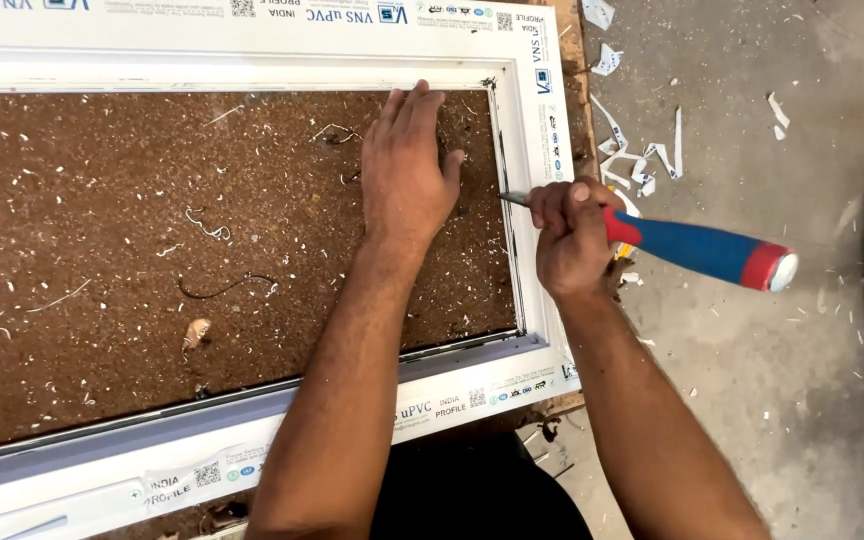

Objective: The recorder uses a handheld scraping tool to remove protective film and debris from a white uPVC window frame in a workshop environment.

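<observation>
Your chisel (692,245), red-and-blue handle pointing right, lies nearly level, its metal tip touching the inner edge of the white window frame (542,130), whose right side stands across it.

- Bright, even daylight over the brown board (152,250); shadows are soft and short.
- The white frame (252,60) glares along the board's top edge.
- The tool handle (712,250) looks slightly blurred.
- The grey floor (802,400) darkens towards the right.

Chisel at the frame's right side

The right hand (574,238) gripped a red-and-blue-handled chisel (697,248), its blade seemingly touching the white window frame (542,120); the left hand (407,170) lay flat on the brown board (132,230).
</observation>
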